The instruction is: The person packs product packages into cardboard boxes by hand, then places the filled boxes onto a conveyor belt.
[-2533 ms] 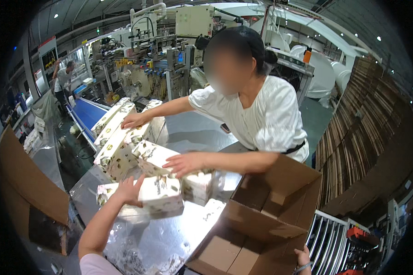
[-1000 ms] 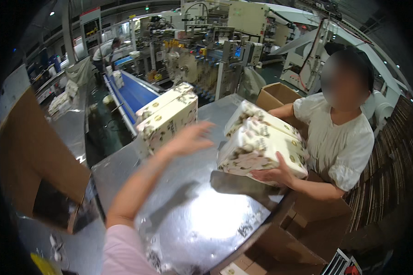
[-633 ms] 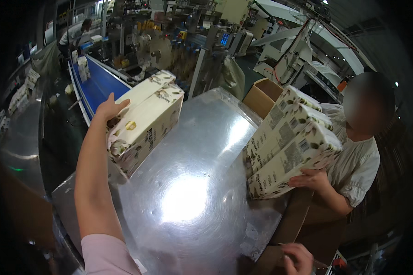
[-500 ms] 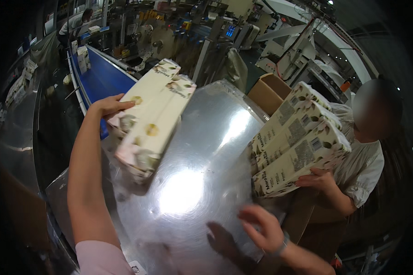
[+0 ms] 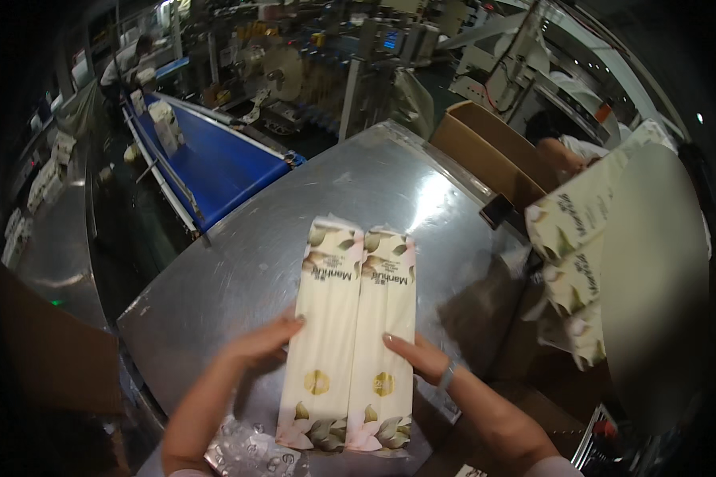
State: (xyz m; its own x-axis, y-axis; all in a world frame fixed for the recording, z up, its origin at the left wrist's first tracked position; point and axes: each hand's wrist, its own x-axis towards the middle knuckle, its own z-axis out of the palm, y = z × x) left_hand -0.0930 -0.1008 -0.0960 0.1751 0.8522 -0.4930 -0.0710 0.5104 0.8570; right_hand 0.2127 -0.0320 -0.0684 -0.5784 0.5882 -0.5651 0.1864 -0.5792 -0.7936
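Two long cream tissue packs with a flower print lie side by side, the left pack (image 5: 320, 318) touching the right pack (image 5: 386, 318), over the near part of a metal table (image 5: 366, 171). My left hand (image 5: 266, 340) presses on the outer side of the left pack, thumb on its edge. Against the outer side of the right pack is my right hand (image 5: 422, 358), its thumb over the top face. Together they clasp the pair; most fingers are hidden beside the packs. A crumpled clear plastic wrap (image 5: 250, 449) lies close to my left forearm.
At the far left a blue conveyor belt (image 5: 231, 171) carries more packs (image 5: 165, 126). On the right, a co-worker leans in beside several similar packs (image 5: 573, 230), near an open cardboard box (image 5: 489, 147). Machinery stands behind the table.
The pair of packs has come from the conveyor side toward me and turned upright in view. My right hand has joined on it. The co-worker has bent forward, with packs tilted at the right.
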